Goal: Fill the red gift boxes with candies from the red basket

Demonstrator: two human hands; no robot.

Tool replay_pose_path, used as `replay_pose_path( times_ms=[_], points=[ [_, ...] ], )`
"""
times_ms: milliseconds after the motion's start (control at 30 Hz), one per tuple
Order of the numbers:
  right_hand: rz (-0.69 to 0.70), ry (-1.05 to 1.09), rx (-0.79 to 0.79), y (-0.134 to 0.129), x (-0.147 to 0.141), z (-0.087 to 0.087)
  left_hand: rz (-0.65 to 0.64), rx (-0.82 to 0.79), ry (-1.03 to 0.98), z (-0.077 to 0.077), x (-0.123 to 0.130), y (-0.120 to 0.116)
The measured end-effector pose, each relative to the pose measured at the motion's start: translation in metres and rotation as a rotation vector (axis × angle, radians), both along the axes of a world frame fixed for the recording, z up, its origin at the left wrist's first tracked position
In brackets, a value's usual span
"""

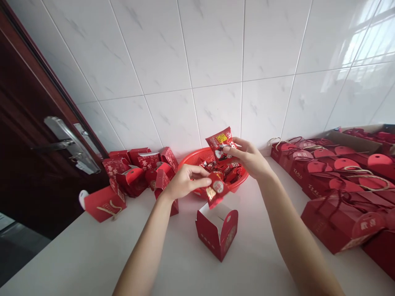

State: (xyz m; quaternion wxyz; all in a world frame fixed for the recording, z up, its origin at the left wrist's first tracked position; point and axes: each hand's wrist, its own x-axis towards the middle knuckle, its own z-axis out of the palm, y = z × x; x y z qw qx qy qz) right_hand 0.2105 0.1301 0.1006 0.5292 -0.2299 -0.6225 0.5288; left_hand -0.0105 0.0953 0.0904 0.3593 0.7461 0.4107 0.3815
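Note:
Between thumb and fingers, my left hand pinches a red snack packet with a gold pattern, just above an open red gift box. The box stands upright with its white inside showing. My right hand grips a second packet, red and black with yellow lettering, higher up and tilted. Behind both hands sits a red plastic basket holding several small red packets. The left hand and its packet cover part of the basket's front.
Several open red boxes crowd the left, one lying near the table edge. Rows of closed red boxes with cord handles fill the right, beside a cardboard carton. A tiled wall backs the table; a door stands left.

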Motion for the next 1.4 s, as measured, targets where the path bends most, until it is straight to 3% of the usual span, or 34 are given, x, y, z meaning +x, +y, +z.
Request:
replay_pose_path(
  times_ms=[200, 500, 633, 733, 867, 1000, 1133, 1400],
  points=[
    [-0.034, -0.112, 0.077, -0.028, -0.001, 0.013, -0.141, -0.080, 0.442, 0.005, 0.007, -0.019],
    [0.034, -0.235, 0.065, -0.041, 0.005, 0.021, -0.130, -0.029, 0.731, 0.016, -0.002, -0.033],
    [0.174, -0.388, 0.165, -0.041, 0.008, 0.021, -0.141, -0.108, 0.839, 0.018, -0.009, -0.035],
    [0.242, -0.523, 0.290, -0.036, 0.006, 0.017, -0.117, -0.177, 0.855, 0.018, -0.017, -0.031],
    [0.305, -0.727, 0.407, -0.032, -0.001, 0.013, -0.254, -0.247, 0.710, 0.016, -0.025, -0.024],
    [0.403, -0.961, 0.421, -0.035, -0.013, 0.008, -0.267, -0.226, 0.740, 0.014, -0.026, -0.018],
    [0.372, -1.166, 0.386, -0.041, -0.026, 0.002, -0.324, -0.193, 0.759, 0.013, -0.027, -0.016],
    [0.281, -1.140, 0.437, -0.047, -0.028, 0.002, -0.339, -0.198, 0.755, 0.013, -0.027, -0.015]
  ],
)
